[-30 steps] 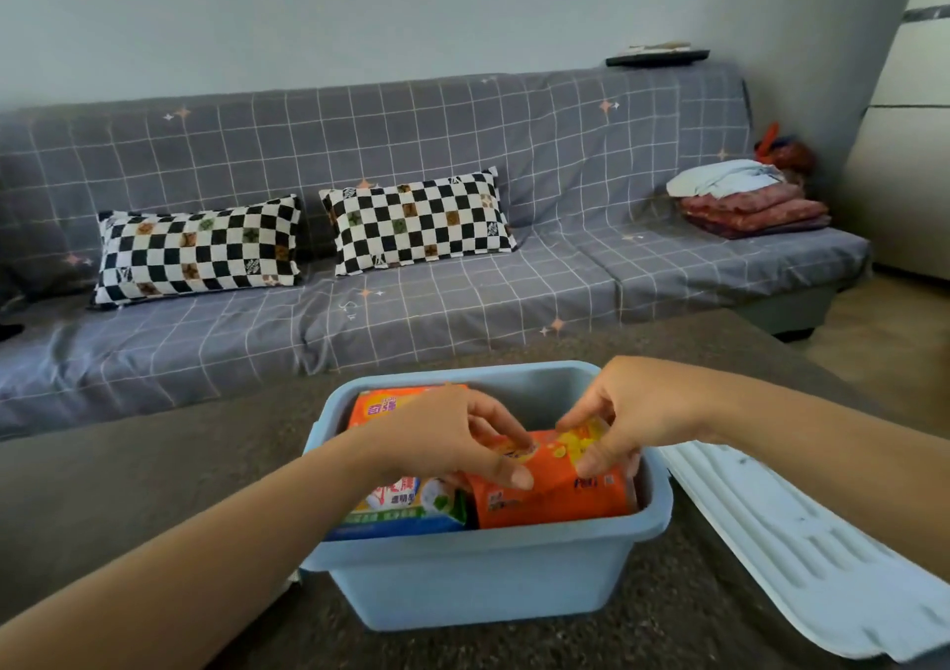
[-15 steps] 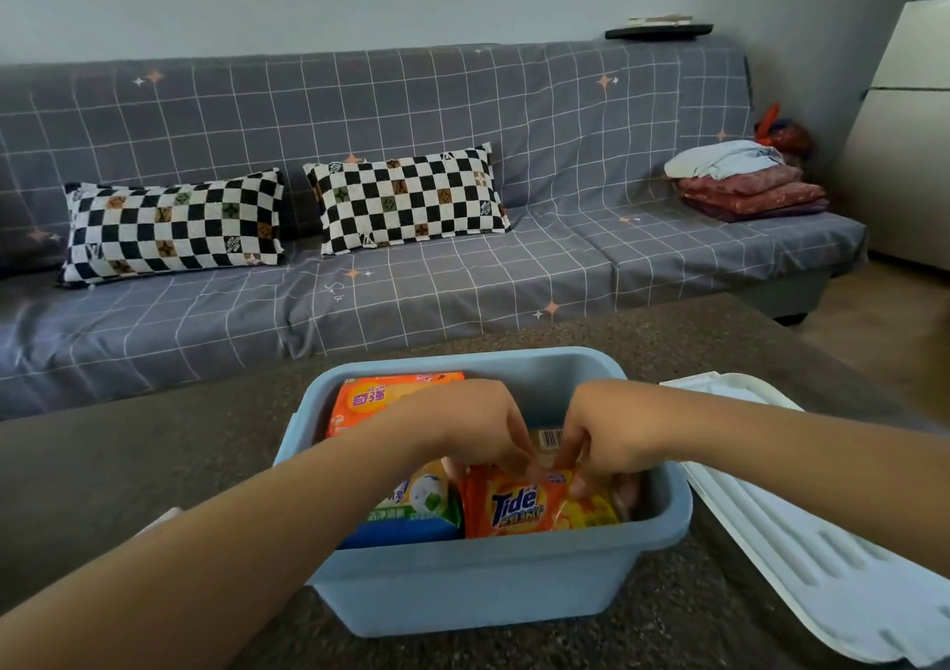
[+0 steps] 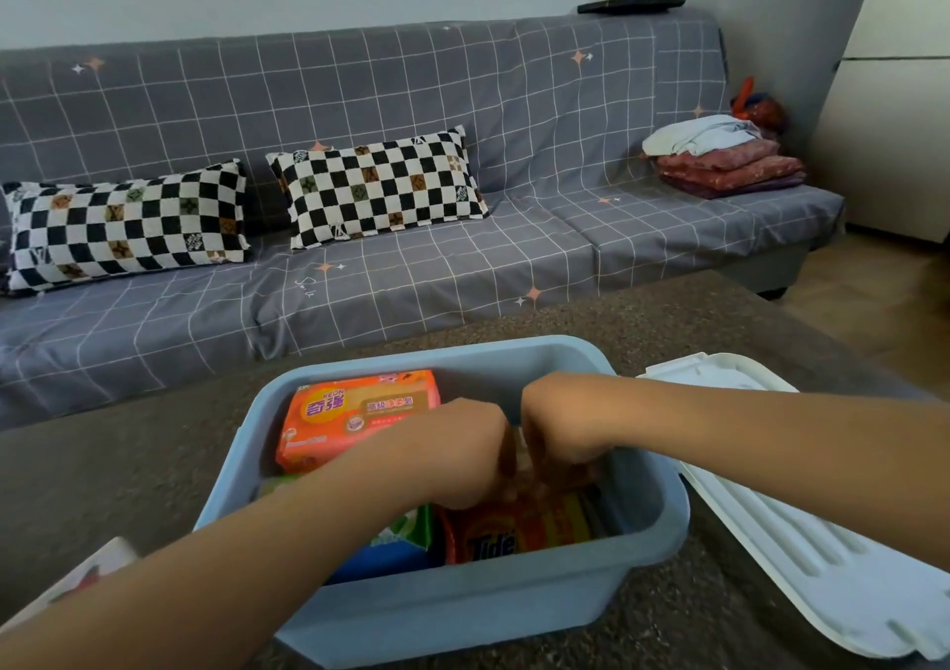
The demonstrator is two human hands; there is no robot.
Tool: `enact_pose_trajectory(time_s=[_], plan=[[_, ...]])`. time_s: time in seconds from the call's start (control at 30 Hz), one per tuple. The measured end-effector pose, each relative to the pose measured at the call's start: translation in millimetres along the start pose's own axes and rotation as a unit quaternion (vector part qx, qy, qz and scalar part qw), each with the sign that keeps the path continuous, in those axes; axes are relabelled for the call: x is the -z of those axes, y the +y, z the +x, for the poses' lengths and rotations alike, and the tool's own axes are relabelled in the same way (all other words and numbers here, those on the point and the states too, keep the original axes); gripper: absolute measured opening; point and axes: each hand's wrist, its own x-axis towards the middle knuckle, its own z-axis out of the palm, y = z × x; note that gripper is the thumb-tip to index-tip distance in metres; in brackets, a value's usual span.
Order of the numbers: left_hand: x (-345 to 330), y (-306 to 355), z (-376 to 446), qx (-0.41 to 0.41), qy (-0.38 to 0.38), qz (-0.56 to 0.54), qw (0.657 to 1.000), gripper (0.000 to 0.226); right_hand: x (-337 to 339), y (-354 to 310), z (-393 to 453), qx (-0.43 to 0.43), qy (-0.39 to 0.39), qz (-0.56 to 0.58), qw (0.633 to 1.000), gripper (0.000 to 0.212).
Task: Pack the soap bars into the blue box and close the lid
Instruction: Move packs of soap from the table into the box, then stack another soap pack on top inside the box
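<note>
Low in the frame's centre, the box (image 3: pixel 462 613) already held three soap packs: an orange bar (image 3: pixel 354 415) at its back, a green pack (image 3: pixel 406 533) and a Tide bar (image 3: pixel 519 536) in front. The left hand (image 3: pixel 462 451) and right hand (image 3: pixel 558 430) pressed on the Tide bar, fingers curled, seemingly gripping it. The lid (image 3: pixel 802 536) lay off at lower right; closing remained.

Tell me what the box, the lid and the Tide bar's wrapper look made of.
Box: likely moulded plastic, matt blue, smooth rounded rim. Lid: likely white plastic, ribbed, slight sheen. Tide bar: wrapper looks like printed glossy film; paper possible.
</note>
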Motion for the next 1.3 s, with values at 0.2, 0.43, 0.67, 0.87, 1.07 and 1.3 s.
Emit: enact_pose_trajectory(time_s=[0.2,0.43,0.67,0.87,1.07,1.3], plan=[[2,1,-13,-0.002,0.052,-0.093,0.994,0.034,-5,8,-8,0.065,0.123,0.053,0.989,0.024],[-3,-10,-59,-0.036,0.204,-0.254,0.945,0.024,-12,6,-52,0.122,0.212,0.211,0.946,0.014],[-22,-13,-141,-0.007,0.323,-0.360,0.876,0.020,-25,-33,-106,0.193,0.328,0.335,0.862,0.014],[-66,-18,-214,0.035,0.371,-0.444,0.815,0.024,-55,-91,-128,0.267,0.317,0.453,0.789,0.008],[-129,-37,-253,0.111,0.386,-0.482,0.778,0.027,-95,-148,-121,0.271,0.250,0.478,0.798,0.010],[-202,-67,-256,0.227,0.447,-0.398,0.768,0.025,-146,-209,-100,0.232,0.170,0.479,0.829,0.016]])
